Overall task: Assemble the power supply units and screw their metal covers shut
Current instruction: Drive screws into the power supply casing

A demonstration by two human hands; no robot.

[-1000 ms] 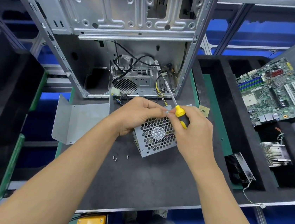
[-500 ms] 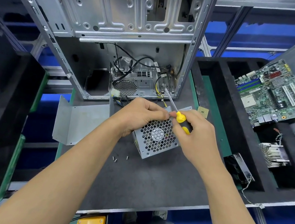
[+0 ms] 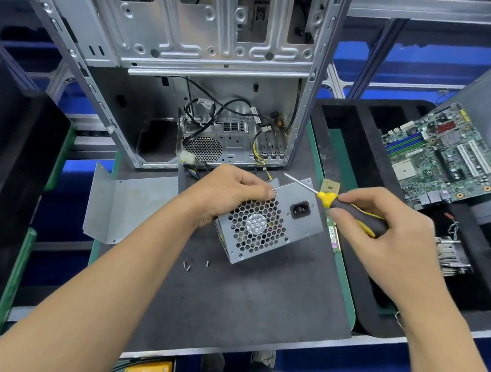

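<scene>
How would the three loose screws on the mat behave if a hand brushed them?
The loose screws are tiny and round-shanked, so they would probably roll or scatter. The dark mat looks matte, which may slow them. Pinching one looks fiddly.

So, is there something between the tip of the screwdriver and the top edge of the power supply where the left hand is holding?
Nothing visible. The screwdriver in the right hand has its shaft lying in open air above the power supply unit. Only the left hand itself, gripping the top edge with its thumb at the corner, crowds that spot.
</scene>
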